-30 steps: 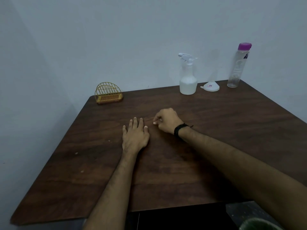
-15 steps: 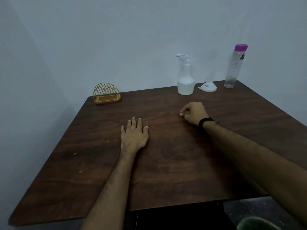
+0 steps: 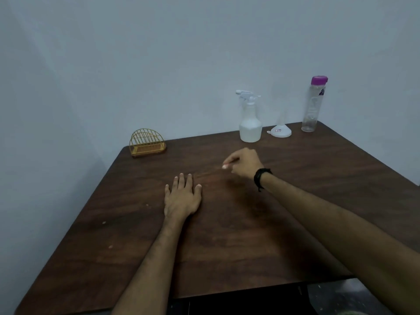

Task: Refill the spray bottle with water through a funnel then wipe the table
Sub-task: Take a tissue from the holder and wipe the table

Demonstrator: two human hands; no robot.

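Table (image 3: 306, 201) back edge: spray bottle (image 3: 250, 127), funnel (image 3: 280, 131) (left hand (image 3: 181, 198) flat centrally).

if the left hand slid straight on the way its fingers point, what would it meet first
Probably nothing on the table: the left hand points between the wire rack and spray bottle, toward the wall.

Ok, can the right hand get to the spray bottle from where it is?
Likely yes: the right hand holds nothing, and only bare table lies between it and the spray bottle; the funnel stands aside.
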